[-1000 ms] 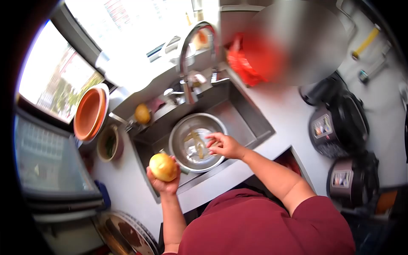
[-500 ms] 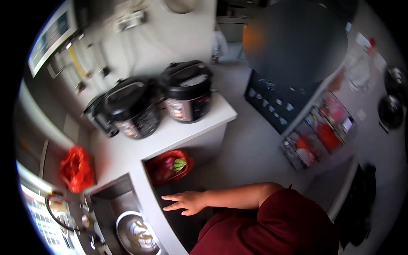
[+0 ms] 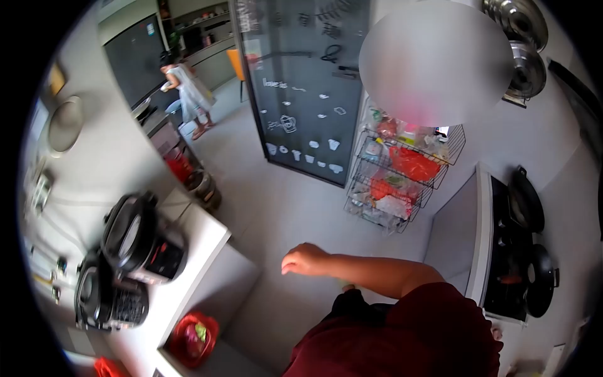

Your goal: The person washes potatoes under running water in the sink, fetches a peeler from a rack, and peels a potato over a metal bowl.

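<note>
My right hand [image 3: 305, 259] hangs over the pale floor [image 3: 270, 229], its forearm crossing in front of my maroon shirt [image 3: 402, 336]. The fingers are curled in, and nothing shows in them. No object touches it. Nearest, to the lower left, is the white counter [image 3: 207, 235], a short way off. On that counter stand two black electric pressure cookers [image 3: 147, 235], one behind the other. A red basket [image 3: 212, 342] with green and purple vegetables sits in the opening below the counter. My left hand is out of view.
A dark glass panel [image 3: 308, 119] with white drawings stands ahead. Beside it is a wire rack [image 3: 402, 179] of bagged goods. Black pans [image 3: 539, 279] rest on the stove at right; pot lids [image 3: 526, 69] hang above. Another person [image 3: 191, 94] bends in the far room.
My view has swung right, so the sink has left the frame and the stove and far room have come in. My right hand's spread fingers have curled closed.
</note>
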Tool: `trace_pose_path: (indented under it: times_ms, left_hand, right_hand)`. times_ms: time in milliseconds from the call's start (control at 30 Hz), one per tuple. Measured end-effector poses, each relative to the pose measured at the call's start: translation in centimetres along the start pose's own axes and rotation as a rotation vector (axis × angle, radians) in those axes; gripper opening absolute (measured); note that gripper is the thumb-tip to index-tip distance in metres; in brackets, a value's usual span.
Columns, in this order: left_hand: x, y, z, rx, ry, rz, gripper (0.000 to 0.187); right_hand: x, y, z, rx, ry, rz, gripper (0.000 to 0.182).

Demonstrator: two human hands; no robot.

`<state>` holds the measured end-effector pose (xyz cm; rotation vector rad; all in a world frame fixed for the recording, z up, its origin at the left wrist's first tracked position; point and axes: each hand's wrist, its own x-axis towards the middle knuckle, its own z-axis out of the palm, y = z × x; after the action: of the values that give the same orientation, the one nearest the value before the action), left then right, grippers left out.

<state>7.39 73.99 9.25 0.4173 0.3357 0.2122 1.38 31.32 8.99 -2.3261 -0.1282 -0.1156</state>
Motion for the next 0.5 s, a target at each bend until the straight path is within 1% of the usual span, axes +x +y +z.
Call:
trace_pose_path:
  times_ms: [67, 167, 200, 233, 267, 300, 367, 467, 500]
  left_hand:
    - [0.0, -6.5, 3.1, -0.013, -0.019, -0.022, 0.048]
    - [-0.2, -14.0, 7.6, 0.003, -0.037, -0.035, 0.047]
    - [-0.5, -15.9, 9.4, 0.019, -0.038, -0.034, 0.047]
    - [-0.8, -17.8, 11.0, 0.024, -0.038, -0.034, 0.047]
    - [-1.0, -19.3, 12.4, 0.018, -0.037, -0.03, 0.047]
    - [-1.0, -20.7, 13.6, 0.005, -0.037, -0.026, 0.047]
    - [-0.9, -23.0, 15.8, -0.009, -0.043, -0.013, 0.046]
    - [-0.2, -26.0, 18.7, -0.005, -0.059, 0.01, 0.046]
    - [0.1, -26.7, 19.5, -0.008, -0.057, 0.019, 0.046]
  right_hand:
    - [-1.2, 6.5, -6.8, -0.049, 0.138, 0.094, 0.013]
    - [-3.2, 17.3, -15.4, -0.059, 0.338, 0.084, 0.012]
    - [-3.5, 20.5, -18.1, 0.049, 0.367, 0.142, 0.013]
    - [-4.0, 19.9, -22.5, 0.085, 0.402, 0.26, 0.016]
    - [-3.6, 22.9, -25.2, 0.222, 0.513, 0.263, 0.012]
    - [-3.2, 24.7, -28.9, 0.327, 0.528, 0.328, 0.013]
    - [-1.8, 27.5, -36.2, 0.478, 0.732, 0.4, 0.017]
    - [0.5, 33.0, -44.7, 0.49, 1.118, 0.417, 0.021]
    - [0.8, 35.0, -46.9, 0.536, 1.229, 0.315, 0.022]
